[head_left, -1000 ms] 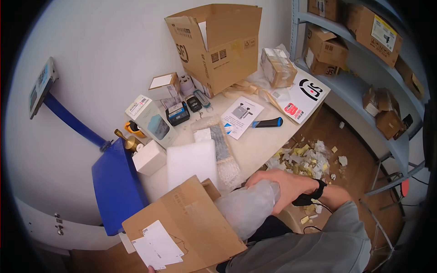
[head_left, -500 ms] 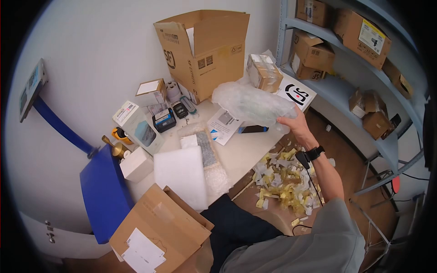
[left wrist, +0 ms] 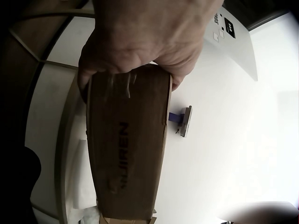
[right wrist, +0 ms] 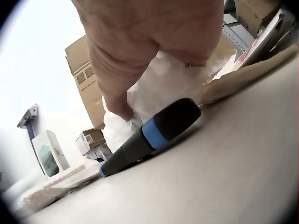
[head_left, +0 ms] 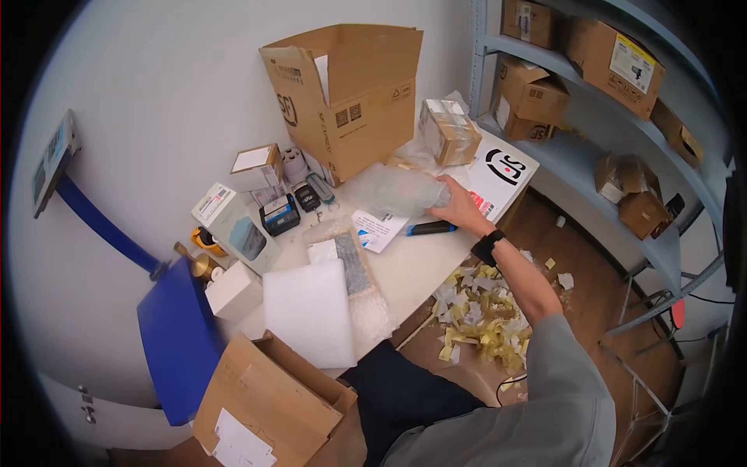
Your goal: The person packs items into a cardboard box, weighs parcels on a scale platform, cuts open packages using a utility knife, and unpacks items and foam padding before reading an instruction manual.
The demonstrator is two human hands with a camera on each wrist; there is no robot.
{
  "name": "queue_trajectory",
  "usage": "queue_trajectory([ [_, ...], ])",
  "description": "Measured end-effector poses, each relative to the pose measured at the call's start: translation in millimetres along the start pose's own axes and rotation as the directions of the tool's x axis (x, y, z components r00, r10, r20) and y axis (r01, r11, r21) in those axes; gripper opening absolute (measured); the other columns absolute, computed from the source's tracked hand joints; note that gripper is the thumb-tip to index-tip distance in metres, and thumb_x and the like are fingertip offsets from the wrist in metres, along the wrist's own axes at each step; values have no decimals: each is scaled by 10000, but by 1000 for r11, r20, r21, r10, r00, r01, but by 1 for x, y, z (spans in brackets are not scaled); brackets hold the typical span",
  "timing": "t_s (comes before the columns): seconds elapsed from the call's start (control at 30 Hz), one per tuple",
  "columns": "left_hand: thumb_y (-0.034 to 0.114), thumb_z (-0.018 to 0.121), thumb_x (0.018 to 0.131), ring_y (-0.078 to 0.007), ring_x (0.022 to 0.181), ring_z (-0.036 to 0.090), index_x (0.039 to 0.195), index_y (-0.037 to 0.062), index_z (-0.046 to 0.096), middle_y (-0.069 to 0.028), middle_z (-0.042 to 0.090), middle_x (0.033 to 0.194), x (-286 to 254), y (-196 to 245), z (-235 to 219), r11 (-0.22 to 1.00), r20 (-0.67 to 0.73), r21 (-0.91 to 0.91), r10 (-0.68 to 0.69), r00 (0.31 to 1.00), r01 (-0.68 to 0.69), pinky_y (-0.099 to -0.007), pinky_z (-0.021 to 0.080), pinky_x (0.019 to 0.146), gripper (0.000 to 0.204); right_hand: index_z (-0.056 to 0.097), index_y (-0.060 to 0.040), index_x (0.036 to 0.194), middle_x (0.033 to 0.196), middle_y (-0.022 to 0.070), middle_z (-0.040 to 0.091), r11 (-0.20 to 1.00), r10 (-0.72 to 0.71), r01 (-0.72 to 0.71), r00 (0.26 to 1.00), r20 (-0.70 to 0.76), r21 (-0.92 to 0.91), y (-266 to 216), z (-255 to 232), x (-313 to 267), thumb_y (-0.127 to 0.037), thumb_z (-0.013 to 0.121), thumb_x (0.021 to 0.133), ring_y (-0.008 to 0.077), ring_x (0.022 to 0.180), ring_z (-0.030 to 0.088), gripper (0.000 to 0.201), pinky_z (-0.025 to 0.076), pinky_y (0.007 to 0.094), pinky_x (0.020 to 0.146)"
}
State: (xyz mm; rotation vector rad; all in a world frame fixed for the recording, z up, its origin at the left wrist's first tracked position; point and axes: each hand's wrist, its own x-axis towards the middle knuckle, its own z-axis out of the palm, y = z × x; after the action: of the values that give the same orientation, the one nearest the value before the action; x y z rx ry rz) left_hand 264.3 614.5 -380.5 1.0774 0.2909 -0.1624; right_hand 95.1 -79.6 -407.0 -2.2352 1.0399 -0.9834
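My right hand (head_left: pixel 459 208) grips one end of a bundle in cloudy translucent plastic wrap (head_left: pixel 389 189), low over the table beside the large carton. What lies inside the wrap is hidden. The right wrist view shows thumb and fingers on either side of the bundle (right wrist: pixel 170 84), just behind a tool with a black-and-blue handle (right wrist: pixel 154 135). In the left wrist view, my left hand (left wrist: pixel 145 39) holds the end of a brown cardboard box (left wrist: pixel 128 149), thumb and fingers at opposite sides. That open box (head_left: pixel 268 397) tilts at the table's near-left edge in the head view, where the left hand is out of sight.
A large open carton (head_left: pixel 366 117) stands at the back. White foam sheet (head_left: pixel 307 311), a bubble-wrapped flat item (head_left: pixel 366 288) and a printed sheet (head_left: pixel 377 229) lie on the table (head_left: pixel 432 268). Paper scraps (head_left: pixel 490 311) litter the floor container, right. Shelves (head_left: pixel 568 159) carry boxes.
The right hand has lifted the wrapped bundle away from the cardboard box and carried it across to the back of the table, lowering it near the large carton. The box has shifted slightly down and left.
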Motion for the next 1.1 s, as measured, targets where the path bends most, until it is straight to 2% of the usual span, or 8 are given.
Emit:
queue_trajectory([
  [0.3,387,736,859,-414,1353,494,1491,4,456,-221,519,1476,-12,-8,3,997,-95,-60,-43,995,37,-582,425,1114,791,514,20,1397,1446,248,498,800,-279,174,955,-99,-574,-57,-19,-31,-339,896,699,426,1324,500,873,432,473,1101],
  [0.43,385,708,894,-403,1333,525,1480,25,476,-201,553,1451,-19,-10,-4,992,-99,-76,-104,990,97,-576,429,1113,726,516,38,1401,1250,214,645,954,-255,236,963,-85,-186,-135,9,-72,-318,845,802,361,1080,650,770,516,424,941],
  [0.5,387,683,923,-389,1321,542,1460,46,509,-191,578,1429,-17,-11,-8,990,-105,-46,-136,985,132,-557,442,1107,659,499,46,1410,1056,184,702,987,29,-77,948,316,141,-171,42,-84,-368,824,822,338,885,699,789,548,418,818],
  [0.57,384,591,975,-322,1384,517,1563,95,398,-119,503,1539,1,-36,-12,938,107,-308,-134,985,161,-539,474,1109,682,486,54,1416,1009,180,708,991,53,-91,938,344,95,-191,81,-88,-391,818,827,333,852,703,809,551,417,795],
  [0.77,428,545,1000,-334,1378,521,1550,103,426,-122,502,1539,-12,-34,-15,900,104,-391,-163,981,191,-554,478,1103,649,476,83,1403,891,152,717,990,80,-116,937,341,85,-206,141,-90,-362,815,842,296,811,717,792,560,407,773],
  [0.83,429,535,1004,-334,1382,518,1550,104,426,-122,502,1540,-17,-32,-15,889,101,-410,-178,979,204,-554,477,1103,644,508,69,1368,886,102,711,776,50,-340,872,486,531,-193,148,-88,-248,771,894,220,744,701,628,561,347,647],
  [0.93,432,527,1008,-334,1384,519,1551,105,425,-123,502,1544,-20,-39,-10,902,106,-389,-156,982,186,-552,478,1102,642,529,56,1335,909,82,705,561,103,-514,821,561,649,-198,91,-99,-153,715,937,145,687,670,486,524,260,518],
  [1.1,426,548,1012,-327,1396,500,1564,115,407,-121,468,1570,-17,-52,-15,926,69,-367,-65,996,86,-560,450,1114,649,509,41,1355,987,158,722,346,184,-326,943,277,880,-197,15,-142,-171,647,992,172,654,693,442,536,245,448],
])
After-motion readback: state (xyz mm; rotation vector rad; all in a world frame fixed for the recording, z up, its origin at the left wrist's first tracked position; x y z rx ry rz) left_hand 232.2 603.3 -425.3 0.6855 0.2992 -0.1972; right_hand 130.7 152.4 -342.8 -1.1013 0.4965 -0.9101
